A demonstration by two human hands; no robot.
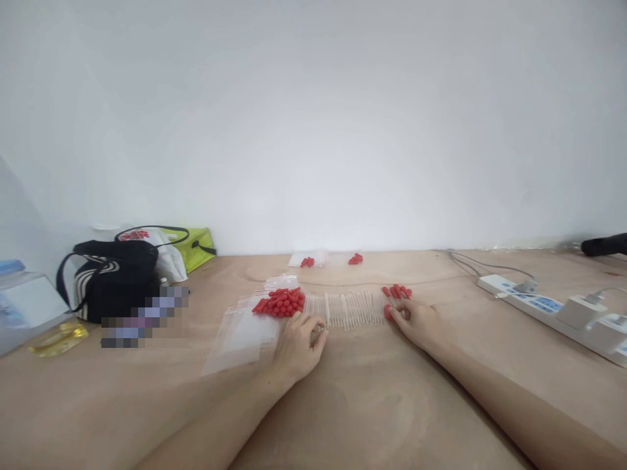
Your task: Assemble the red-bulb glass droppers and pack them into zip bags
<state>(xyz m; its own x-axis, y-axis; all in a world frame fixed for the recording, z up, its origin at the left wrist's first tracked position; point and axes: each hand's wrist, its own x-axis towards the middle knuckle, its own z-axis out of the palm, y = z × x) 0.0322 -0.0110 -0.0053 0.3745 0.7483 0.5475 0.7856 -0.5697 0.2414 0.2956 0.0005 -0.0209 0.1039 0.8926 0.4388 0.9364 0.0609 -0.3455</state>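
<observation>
Tabletop [372, 405] of pale brown, wood-like board runs back to a plain white wall [343, 130]. At the left stand a black bag [122, 281] with white stripes and a yellow-green bag [202, 245]; at the right a white power strip [531, 302] lies slantwise with chargers [580, 312] plugged in. Near the middle, clear tubes [347, 310] lie flat, side by side, in a row stretching left to right, each long axis running away from the person toward the wall. A few red caps [398, 291] sit at the row's right end, on the wall side; a heap of more [281, 303] lies at its left end. The left hand [300, 346] rests beside that heap, thumb and forefinger loosely curled and slightly parted. The right hand [416, 323] bends its thumb and fingers in close to one cap; whether either hand grips anything, I cannot tell at this size.
</observation>
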